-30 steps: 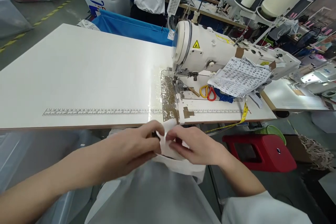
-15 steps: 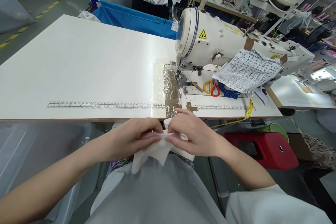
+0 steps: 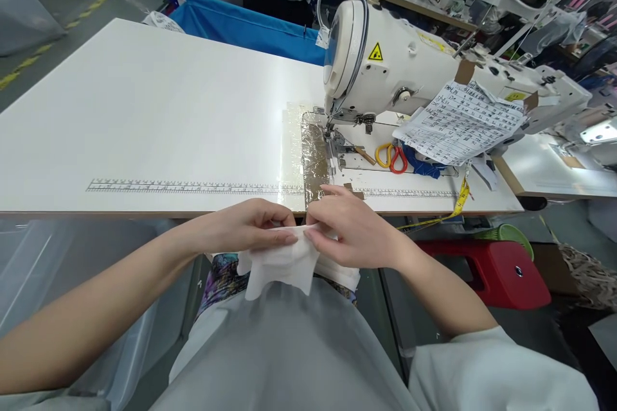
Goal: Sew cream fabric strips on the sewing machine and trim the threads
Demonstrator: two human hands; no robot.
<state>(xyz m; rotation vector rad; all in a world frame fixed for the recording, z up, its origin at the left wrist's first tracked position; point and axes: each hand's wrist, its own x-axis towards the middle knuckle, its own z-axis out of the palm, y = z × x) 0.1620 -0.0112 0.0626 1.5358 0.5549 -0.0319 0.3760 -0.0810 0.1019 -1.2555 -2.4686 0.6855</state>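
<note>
My left hand (image 3: 245,230) and my right hand (image 3: 355,231) meet just in front of the table's near edge, both pinching a small piece of white fabric (image 3: 284,264). The fabric hangs down from my fingers over my lap. A white sewing machine (image 3: 400,70) stands on the white table (image 3: 144,109) right behind my hands, its needle area above a shiny taped patch (image 3: 313,160).
Yellow and red scissors (image 3: 391,157), a printed paper sheet (image 3: 457,125) and a yellow tape measure (image 3: 457,202) lie right of the needle. A printed ruler strip (image 3: 193,187) runs along the table's front. A red stool (image 3: 482,270) stands at right. A person in white stands behind a blue bin (image 3: 241,29).
My hands rose slightly toward the table edge while working the white fabric; more of it now hangs open below my fingers. The view tilted down a little.
</note>
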